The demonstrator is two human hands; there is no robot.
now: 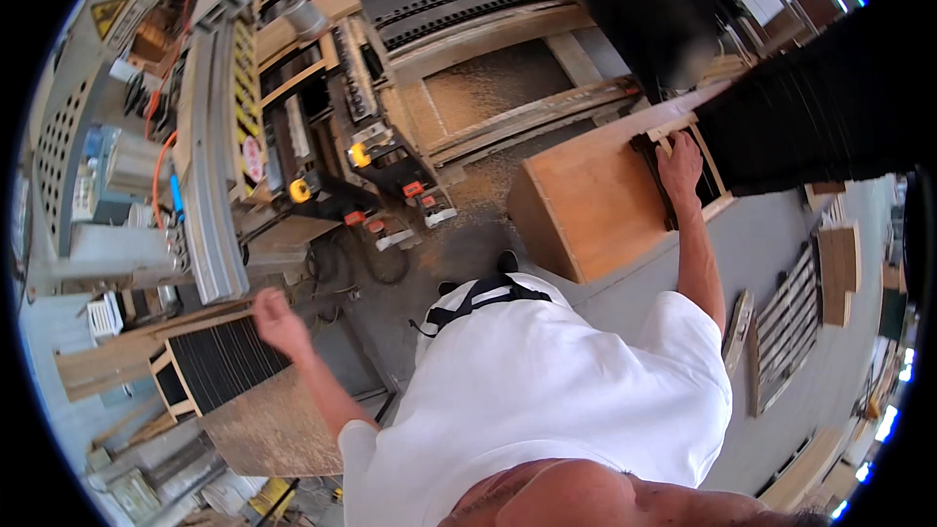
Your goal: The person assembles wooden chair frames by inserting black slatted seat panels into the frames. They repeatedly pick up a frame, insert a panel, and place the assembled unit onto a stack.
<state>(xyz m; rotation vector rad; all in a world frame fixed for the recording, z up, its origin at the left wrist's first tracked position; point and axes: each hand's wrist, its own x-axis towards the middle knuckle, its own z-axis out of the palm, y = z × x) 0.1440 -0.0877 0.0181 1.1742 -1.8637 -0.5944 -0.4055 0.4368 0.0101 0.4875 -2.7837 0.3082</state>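
Note:
My right hand reaches out to the right with its fingers bent over a black-edged wooden frame. This frame lies on the plywood box, beside a tall black stack. On the left, my left hand is raised with its fingers loosely curled, slightly blurred, and nothing shows in it. It is nearest to a stack of black-edged frames, which rests on a particle board; a light wooden frame shows at that stack's far-left end.
A machine with a metal rail and clamps with yellow knobs stands ahead left. Behind is a wooden bed strewn with sawdust. A slatted pallet lies on the right floor. Cables run near my feet.

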